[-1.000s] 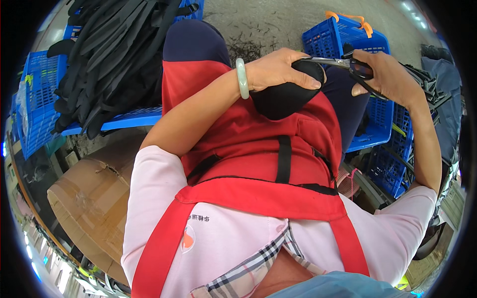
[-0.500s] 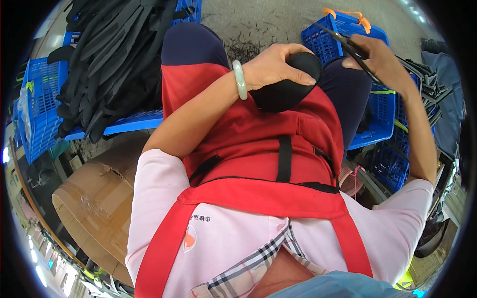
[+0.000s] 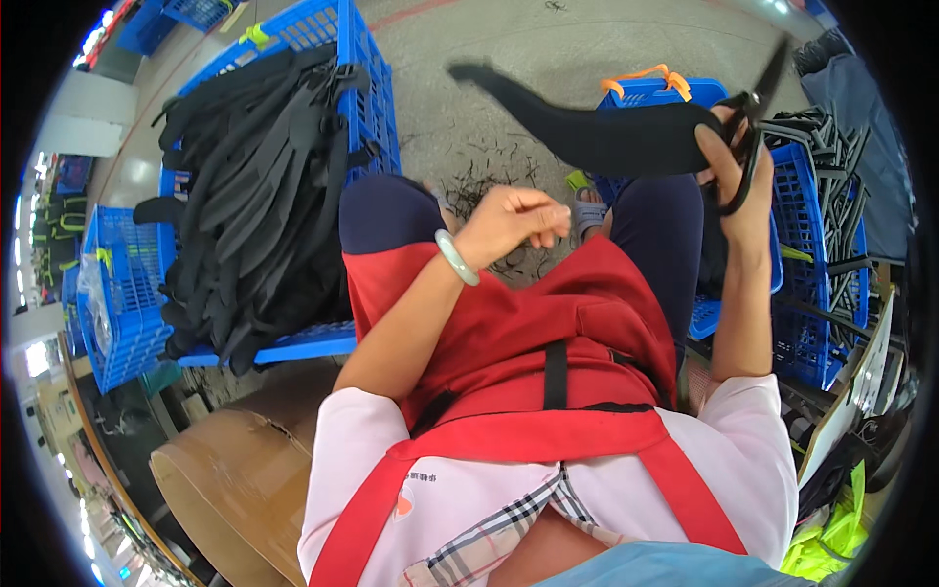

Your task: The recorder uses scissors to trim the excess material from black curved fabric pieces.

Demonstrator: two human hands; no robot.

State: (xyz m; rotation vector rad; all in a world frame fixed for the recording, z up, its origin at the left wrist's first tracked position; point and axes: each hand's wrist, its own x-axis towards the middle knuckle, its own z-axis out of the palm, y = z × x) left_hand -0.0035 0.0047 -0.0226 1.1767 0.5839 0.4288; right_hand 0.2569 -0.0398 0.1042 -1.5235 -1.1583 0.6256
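Note:
My right hand is raised at the right, closed around the dark handles of a pair of scissors, blades pointing up and away. The same hand grips the wide end of a black, curved padded strap, which stretches out leftward over the floor and narrows to a blurred tip. Above my lap, my left hand has its fingers curled in loosely, and nothing shows in them. A pale bangle circles that wrist. Between the left hand and the strap there is a gap.
At the left, a blue plastic crate holds a heap of black padded straps. Blue crates stand by my right leg, one with an orange tie and another full of thin dark strips. Black scraps litter the floor. A cardboard box sits lower left.
The black strap, folded in my left hand over my lap before, now hangs stretched out from my right hand. My left hand has let go and dropped lower. The scissors now point away to the right.

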